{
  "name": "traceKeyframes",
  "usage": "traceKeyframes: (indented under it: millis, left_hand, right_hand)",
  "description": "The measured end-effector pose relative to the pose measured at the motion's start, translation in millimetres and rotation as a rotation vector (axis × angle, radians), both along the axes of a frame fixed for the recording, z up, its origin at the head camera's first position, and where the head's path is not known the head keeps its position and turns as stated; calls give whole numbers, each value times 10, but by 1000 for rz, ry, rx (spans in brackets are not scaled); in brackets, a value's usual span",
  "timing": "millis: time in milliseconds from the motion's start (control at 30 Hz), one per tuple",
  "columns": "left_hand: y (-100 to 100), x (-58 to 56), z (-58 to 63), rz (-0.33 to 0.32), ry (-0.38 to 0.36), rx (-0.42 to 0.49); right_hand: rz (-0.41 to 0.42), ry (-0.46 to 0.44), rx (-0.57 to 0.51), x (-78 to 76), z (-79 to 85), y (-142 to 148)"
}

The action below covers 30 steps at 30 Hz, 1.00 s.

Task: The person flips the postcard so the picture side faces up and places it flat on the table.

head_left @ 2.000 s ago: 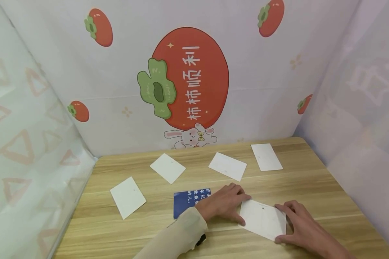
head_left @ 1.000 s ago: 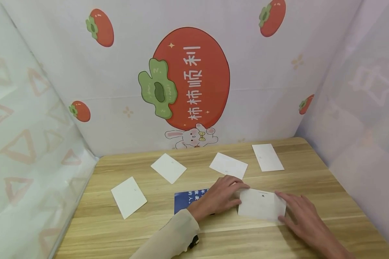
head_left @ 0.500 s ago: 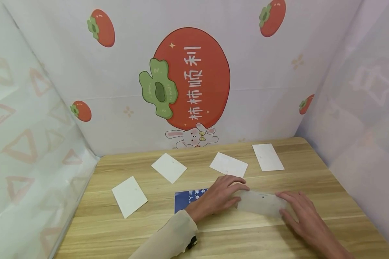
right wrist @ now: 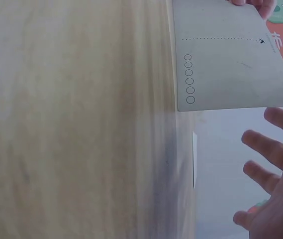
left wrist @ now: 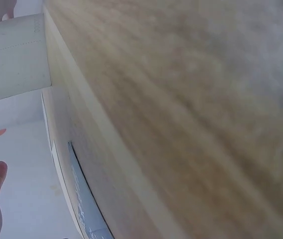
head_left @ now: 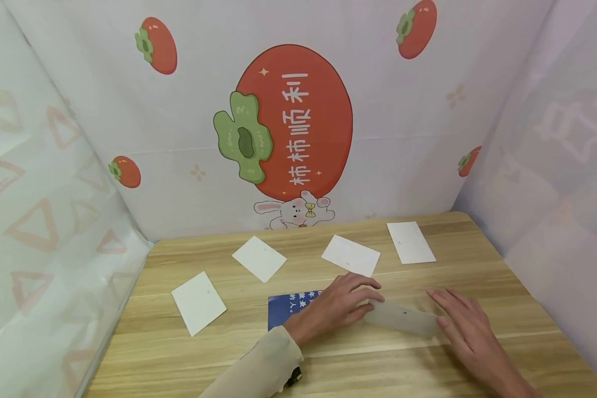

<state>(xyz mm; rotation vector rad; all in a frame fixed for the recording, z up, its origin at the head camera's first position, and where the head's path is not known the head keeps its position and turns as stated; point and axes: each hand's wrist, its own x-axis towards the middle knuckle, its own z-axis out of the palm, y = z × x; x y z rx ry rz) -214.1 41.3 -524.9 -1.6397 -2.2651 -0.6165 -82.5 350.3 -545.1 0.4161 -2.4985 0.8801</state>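
Note:
A white postcard (head_left: 403, 318) with a dotted line and several small circles stands steeply on its long edge, its face foreshortened in the head view. The left hand (head_left: 345, 301) pinches it at the left edge, and its fingertips (right wrist: 238, 2) overlap the card's far edge in the right wrist view. At the other end the right hand (head_left: 465, 331) has its fingers spread, the thumb right at the card's edge. Partly under the left forearm lies a blue card (head_left: 281, 310) with white characters.
Two white cards lie at the left, one nearer (head_left: 199, 303) and one farther back (head_left: 260, 258). Behind the hands lie a third white card (head_left: 350, 254) and another white card (head_left: 410, 242) at the back right. A printed cloth wall (head_left: 378, 182) rises behind the wooden table (head_left: 507, 293).
The postcard has tipped from lying nearly flat to standing steeply on its edge. The right hand's fingers have loosened from its right edge and spread; the left hand stays at the left edge.

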Motion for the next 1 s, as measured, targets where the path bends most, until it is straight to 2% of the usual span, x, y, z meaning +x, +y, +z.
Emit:
traceKeyframes:
  millis: [133,333,433,600,767,1000]
  left_hand:
    - [2,11,-7,-17,21,14]
    - [-3,27,4,-40,7,31]
    - [-16,44,4,-42,-46,34]
    - [-66,87,6,-44,-175,23]
    - [-127,114,1,-44,-182,-2]
    - [-194,147,-14,-59,-260,-23]
  right_hand:
    - [22,-6,7,8,0,3]
    - [35,3,70,5,13,6]
    - [44,2,84,10,30,5]
    - [47,-43,68,63,53,0]
    - [55,-76,87,119,53,23]
    - [93,-50,154,150,21,49]
